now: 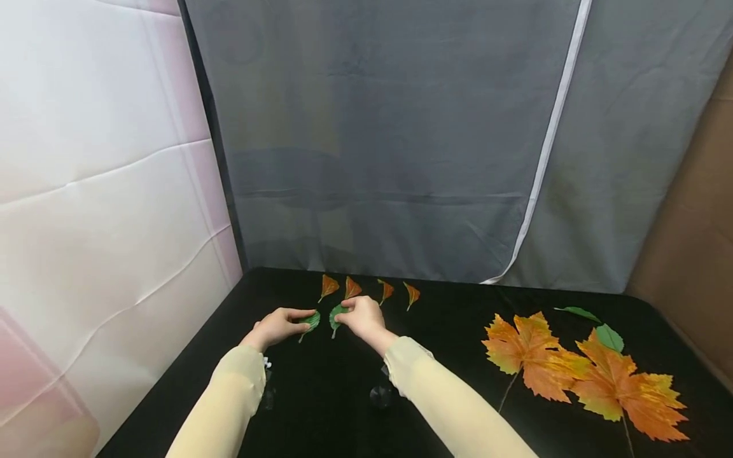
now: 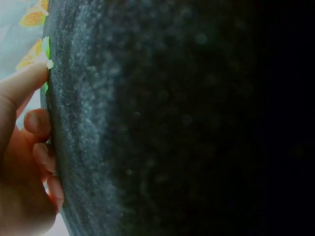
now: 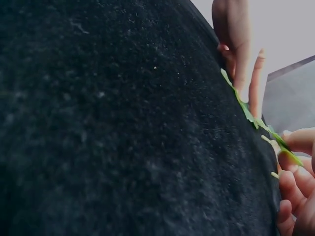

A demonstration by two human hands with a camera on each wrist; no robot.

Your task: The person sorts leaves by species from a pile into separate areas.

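Note:
Two small green leaves lie side by side on the black table (image 1: 321,407). My left hand (image 1: 299,321) pinches the left green leaf (image 1: 312,321) at its edge; the left wrist view shows a fingertip (image 2: 37,78) on that leaf (image 2: 46,49), with the other fingers curled. My right hand (image 1: 343,312) pinches the right green leaf (image 1: 336,315), and its fingertips (image 3: 298,140) close on the leaf's edge (image 3: 290,156) in the right wrist view. Just behind the hands runs a row of small orange leaves (image 1: 352,287).
Two large orange maple leaves (image 1: 529,353) (image 1: 624,385) lie at the right of the table, with two more green leaves (image 1: 578,312) (image 1: 609,337) behind them. Grey cloth hangs behind the table and a pale sheet stands at the left.

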